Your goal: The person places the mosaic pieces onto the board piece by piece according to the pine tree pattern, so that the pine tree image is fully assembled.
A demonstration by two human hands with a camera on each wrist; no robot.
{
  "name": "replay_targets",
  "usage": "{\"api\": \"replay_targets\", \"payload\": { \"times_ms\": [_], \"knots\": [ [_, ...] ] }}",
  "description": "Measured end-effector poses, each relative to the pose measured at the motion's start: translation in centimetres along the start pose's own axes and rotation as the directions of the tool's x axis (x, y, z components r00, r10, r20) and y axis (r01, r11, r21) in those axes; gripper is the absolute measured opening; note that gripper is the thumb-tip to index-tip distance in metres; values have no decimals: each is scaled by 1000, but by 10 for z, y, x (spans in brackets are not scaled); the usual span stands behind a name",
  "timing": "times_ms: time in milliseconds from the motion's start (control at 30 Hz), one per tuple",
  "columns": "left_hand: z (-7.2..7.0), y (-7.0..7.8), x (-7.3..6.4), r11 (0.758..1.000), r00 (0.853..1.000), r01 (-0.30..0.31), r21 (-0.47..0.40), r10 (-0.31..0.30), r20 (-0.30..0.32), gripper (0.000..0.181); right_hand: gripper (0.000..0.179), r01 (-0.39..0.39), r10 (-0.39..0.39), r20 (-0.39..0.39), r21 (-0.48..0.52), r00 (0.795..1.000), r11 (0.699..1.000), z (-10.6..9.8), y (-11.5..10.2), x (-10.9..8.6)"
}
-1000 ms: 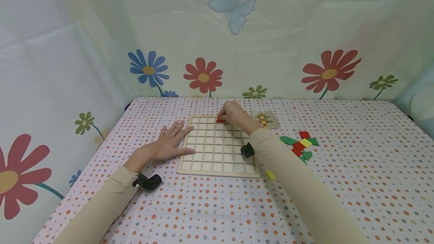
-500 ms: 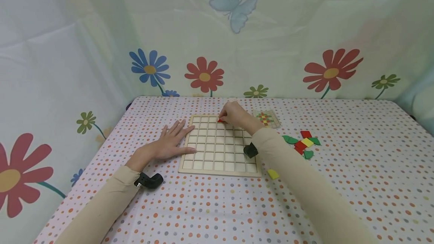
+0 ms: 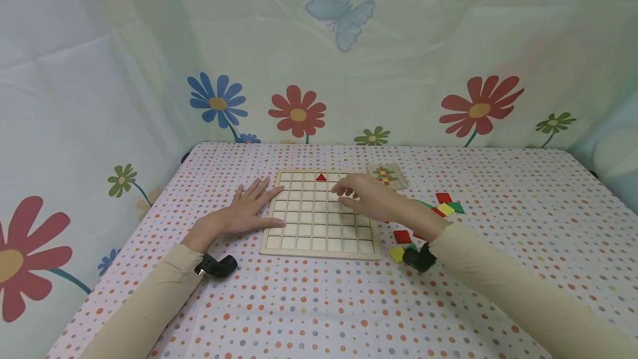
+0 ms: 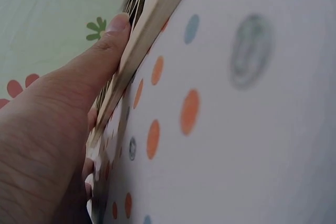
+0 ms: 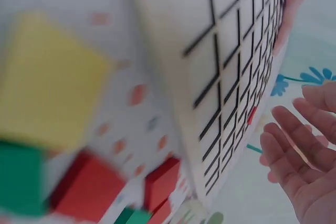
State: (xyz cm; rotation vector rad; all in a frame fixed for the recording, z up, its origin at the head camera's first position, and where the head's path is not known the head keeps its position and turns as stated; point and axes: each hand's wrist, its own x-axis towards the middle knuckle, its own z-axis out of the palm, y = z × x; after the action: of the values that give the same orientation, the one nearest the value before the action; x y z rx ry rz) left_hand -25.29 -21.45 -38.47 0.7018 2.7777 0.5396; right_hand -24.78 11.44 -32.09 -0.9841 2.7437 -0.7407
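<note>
Head: left hand spread, thumb and index on board; right hand fingers loosely parted, pinching nothing, red triangle just past their tips. Left wrist: thumb bracing; press lightly. Right wrist: tiles behind fingers; seat 1 flat.

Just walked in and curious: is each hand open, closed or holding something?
Left hand: open, resting at the edge of the wooden grid board.
Right hand: open, holding nothing, above the board.
</note>
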Motion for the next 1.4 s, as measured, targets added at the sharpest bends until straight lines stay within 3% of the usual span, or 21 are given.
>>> {"api": "replay_targets", "payload": {
  "times_ms": [167, 300, 567, 833, 1100, 1400],
  "knots": [
    [-1, 2, 0, 1000, 1000, 4, 11, -4, 6, 99, 37, -43, 43, -26, -18, 999, 999, -10, 10, -46],
    [-2, 3, -2, 1000, 1000, 15, 25, -16, 8, 97, 33, -51, 49, -49, -39, 998, 998, -21, 27, -77],
    [-1, 0, -3, 999, 999, 34, 17, -34, 11, 99, 27, -138, 138, 3, -72, 990, 988, -27, 56, -111],
    [-2, 0, -2, 1000, 999, 26, 14, -26, 22, 100, 30, -172, 172, -11, -91, 985, 981, -25, 73, -124],
    [-3, 3, -5, 998, 999, 21, 60, -23, 35, 100, 31, -170, 163, -94, -75, 982, 982, -30, 84, -132],
    [1, 7, -8, 998, 999, 30, 53, -32, 31, 101, 27, -201, 189, -116, -105, 975, 974, -42, 96, -119]
  ]
}}
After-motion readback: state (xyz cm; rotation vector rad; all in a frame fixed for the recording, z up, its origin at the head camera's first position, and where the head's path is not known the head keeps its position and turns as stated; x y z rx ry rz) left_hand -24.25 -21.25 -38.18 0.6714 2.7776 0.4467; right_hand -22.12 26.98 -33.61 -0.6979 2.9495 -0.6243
